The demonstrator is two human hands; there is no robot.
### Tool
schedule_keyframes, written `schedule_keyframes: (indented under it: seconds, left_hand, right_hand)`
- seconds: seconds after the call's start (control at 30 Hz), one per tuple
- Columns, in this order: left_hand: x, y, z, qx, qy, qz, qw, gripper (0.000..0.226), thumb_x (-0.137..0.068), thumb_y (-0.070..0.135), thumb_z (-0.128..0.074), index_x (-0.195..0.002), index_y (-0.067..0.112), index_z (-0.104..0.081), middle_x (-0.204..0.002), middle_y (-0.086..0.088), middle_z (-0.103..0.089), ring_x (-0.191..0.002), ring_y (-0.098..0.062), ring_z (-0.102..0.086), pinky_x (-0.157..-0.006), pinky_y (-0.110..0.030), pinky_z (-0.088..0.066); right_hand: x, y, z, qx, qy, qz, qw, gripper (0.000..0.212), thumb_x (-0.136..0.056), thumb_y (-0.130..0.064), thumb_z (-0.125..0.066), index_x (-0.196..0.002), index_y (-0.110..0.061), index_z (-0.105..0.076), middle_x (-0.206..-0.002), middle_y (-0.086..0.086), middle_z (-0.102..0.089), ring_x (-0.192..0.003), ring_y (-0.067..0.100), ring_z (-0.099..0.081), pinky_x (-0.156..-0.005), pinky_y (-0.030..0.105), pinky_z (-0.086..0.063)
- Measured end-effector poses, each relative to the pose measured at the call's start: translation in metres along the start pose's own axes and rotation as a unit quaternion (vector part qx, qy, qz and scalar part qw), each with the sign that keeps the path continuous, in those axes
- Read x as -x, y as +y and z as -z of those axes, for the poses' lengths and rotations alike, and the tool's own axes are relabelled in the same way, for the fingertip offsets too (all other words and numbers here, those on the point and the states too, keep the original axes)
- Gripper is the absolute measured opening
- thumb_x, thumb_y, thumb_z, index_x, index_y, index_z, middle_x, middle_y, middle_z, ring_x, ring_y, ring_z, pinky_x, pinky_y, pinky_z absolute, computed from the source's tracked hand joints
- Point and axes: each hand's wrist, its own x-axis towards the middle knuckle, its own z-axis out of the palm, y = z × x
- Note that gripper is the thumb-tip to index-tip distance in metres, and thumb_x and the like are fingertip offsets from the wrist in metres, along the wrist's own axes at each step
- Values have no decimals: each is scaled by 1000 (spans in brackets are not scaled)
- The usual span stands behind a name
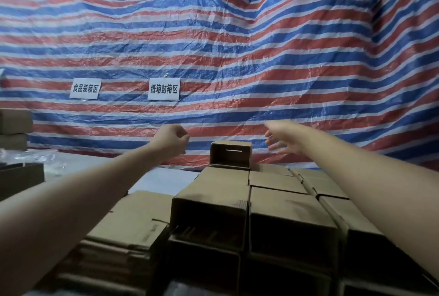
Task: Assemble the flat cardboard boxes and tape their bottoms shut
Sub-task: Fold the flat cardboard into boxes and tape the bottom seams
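A: Both hands are out over the stack at the frame's centre. The left hand (172,138) is curled into a fist holding nothing; the right hand (282,139) has its fingers spread and loose, also empty, though blurred.

B: And the box between them?

A: A small brown assembled cardboard box (231,155) stands free on the far end of the stacked brown cardboard boxes (268,203), touched by neither hand. I'd judge it sits there as a finished one, stacked out of the way.

B: Any flat ones?

A: A pile of flattened brown cardboard blanks (128,229) lies at lower left, just beside the stack, within easy reach.

B: Tape?

A: None visible. The table is mostly hidden under cardboard. Behind, a red, white and blue striped tarpaulin (213,46) carries two white paper signs (164,89).
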Motion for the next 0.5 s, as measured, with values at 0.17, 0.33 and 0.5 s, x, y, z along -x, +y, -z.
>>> schedule_keyframes:
  seconds: [0.17,0.33,0.5]
  left_hand:
    - [74,-9,9,-32,55,-45,997,35,-101,27,-52,-74,6,-63,-71,-11,-65,-59,-19,-56,-53,-26,-40]
    - [127,-39,4,-112,41,-46,992,74,-103,51,-19,-62,4,-59,-57,-8,-61,-54,-22,-61,-55,-31,-49]
    - [132,-89,-8,-366,-75,-70,925,55,-100,57,-25,-103,21,-65,-106,0,-65,-99,-17,-59,-89,-34,-48]
  right_hand:
    - [86,11,-8,-58,64,45,995,33,-106,-31,-42,-103,-7,-64,-96,12,-71,-89,24,-70,-60,28,-54]
    - [137,27,-3,-15,56,53,997,37,-104,-32,-45,-88,-8,-68,-85,8,-75,-78,20,-71,-70,32,-52]
    - [153,29,13,36,55,61,996,37,-104,-30,-43,-92,-7,-69,-86,8,-75,-78,20,-70,-74,33,-52]
